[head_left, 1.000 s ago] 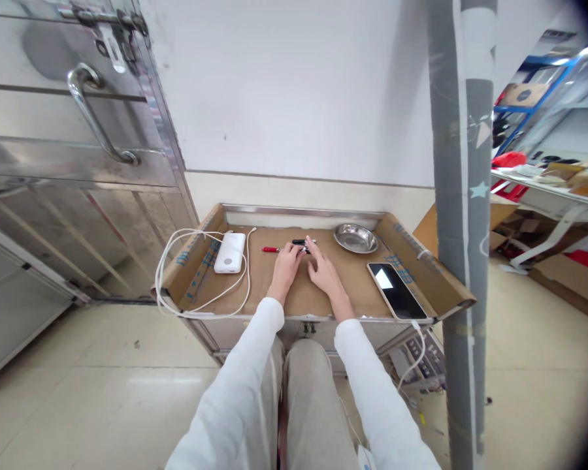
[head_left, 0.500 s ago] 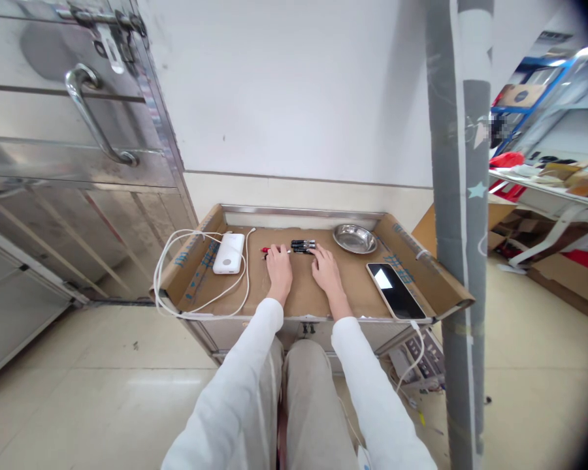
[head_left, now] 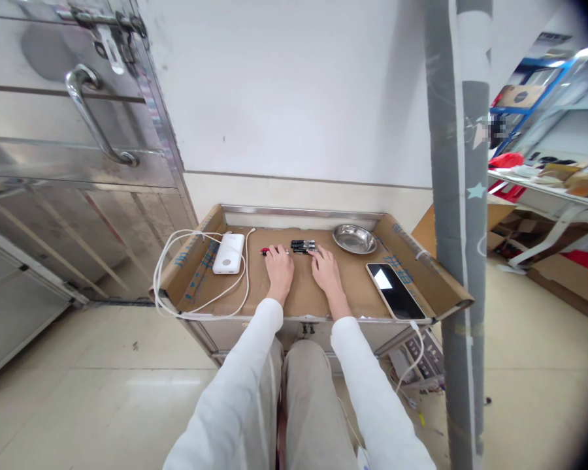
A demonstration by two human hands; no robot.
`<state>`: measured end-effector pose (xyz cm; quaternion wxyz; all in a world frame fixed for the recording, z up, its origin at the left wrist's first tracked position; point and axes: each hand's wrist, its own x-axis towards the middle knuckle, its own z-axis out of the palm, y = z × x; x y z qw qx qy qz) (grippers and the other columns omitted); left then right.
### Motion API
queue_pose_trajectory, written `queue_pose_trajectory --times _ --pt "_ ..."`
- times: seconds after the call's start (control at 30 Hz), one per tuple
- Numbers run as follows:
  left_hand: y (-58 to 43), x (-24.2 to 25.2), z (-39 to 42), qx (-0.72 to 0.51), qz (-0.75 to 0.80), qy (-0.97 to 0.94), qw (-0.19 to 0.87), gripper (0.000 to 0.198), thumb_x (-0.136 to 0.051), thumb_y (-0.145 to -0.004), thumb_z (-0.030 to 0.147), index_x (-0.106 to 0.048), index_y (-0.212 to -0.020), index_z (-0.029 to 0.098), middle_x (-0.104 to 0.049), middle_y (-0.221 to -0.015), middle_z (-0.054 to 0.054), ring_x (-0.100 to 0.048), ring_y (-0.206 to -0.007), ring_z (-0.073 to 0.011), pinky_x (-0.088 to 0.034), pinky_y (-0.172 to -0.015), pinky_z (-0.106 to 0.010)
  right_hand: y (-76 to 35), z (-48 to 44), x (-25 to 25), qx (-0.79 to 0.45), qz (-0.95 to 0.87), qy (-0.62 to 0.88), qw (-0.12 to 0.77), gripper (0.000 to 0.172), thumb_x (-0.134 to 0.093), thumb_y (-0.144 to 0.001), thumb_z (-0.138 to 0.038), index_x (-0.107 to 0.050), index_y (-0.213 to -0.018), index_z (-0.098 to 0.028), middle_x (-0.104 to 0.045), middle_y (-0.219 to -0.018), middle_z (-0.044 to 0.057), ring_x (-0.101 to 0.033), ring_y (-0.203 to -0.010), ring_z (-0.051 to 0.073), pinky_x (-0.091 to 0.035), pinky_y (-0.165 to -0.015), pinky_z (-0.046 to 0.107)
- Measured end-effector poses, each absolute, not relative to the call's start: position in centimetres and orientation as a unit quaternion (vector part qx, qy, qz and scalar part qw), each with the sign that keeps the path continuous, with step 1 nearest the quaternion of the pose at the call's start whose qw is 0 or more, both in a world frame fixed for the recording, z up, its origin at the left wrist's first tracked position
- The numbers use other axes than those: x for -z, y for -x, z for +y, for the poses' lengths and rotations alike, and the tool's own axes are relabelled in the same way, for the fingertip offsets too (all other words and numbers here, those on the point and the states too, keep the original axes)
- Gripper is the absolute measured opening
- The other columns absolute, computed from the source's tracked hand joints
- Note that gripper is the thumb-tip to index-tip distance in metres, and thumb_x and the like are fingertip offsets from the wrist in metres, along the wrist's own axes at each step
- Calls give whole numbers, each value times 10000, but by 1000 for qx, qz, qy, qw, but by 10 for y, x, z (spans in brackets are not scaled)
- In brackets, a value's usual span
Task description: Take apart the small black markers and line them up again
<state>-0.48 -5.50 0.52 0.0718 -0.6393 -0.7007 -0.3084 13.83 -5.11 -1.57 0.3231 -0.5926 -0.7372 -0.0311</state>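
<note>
My left hand [head_left: 279, 266] lies flat on the cardboard-covered table [head_left: 255, 287], fingers stretched out, their tips over a red pen [head_left: 264, 250]. My right hand [head_left: 325, 267] rests flat beside it, fingers spread, just short of a small bunch of black pens [head_left: 302, 246] that lie side by side. Neither hand grips anything.
A white power bank [head_left: 229, 253] with a looping white cable [head_left: 176, 274] lies at the left. A steel dish [head_left: 355, 239] stands at the back right, a phone [head_left: 395, 290] at the right front. A grey pole [head_left: 463, 228] rises on the right; a metal door [head_left: 68, 150] is on the left.
Both hands have drawn back from the black pens, which now lie uncovered. The left hand shifted left over the red pen. Little moved in the last half second.
</note>
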Motion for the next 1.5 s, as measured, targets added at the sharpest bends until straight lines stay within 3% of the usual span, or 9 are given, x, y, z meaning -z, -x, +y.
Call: queue_pose_trajectory --times 0.6,0.83,1.1,1.5 --pt "6 -2 -53 334 -704 622 74 145 -399 -863 141 -500 -964 116 -519 -1008 -159 -538 -942 -253 -433 -812 -374 -139 -51 14 38 -734 581 351 329 -351 -878 -147 -620 -1066 -157 -570 -1220 121 -474 -1122 231 -390 -926 380" --pt "6 -1 -50 340 -595 727 41 233 -404 -831 72 -517 -1018 150 -506 -994 -109 -524 -930 -216 -424 -862 -355 -139 -50 14 53 -724 595 344 317 -357 -880 -148 -615 -1063 -164 -576 -1199 114 -468 -1109 226 -381 -906 364" --pt "3 -1 -52 300 -564 768 38 212 -408 -857 118 -543 -1010 175 -507 -1024 -114 -480 -1002 -239 -396 -898 -397 -139 -52 12 75 -723 613 309 198 -430 -859 -195 -612 -933 -176 -578 -1044 112 -477 -972 239 -379 -836 357" --pt "2 1 -51 286 -571 766 68 179 -430 -879 174 -543 -1018 171 -509 -1031 -109 -460 -988 -252 -386 -875 -394 -139 -53 13 88 -719 618 306 160 -465 -846 -220 -606 -910 -180 -559 -991 113 -466 -955 246 -375 -812 359"
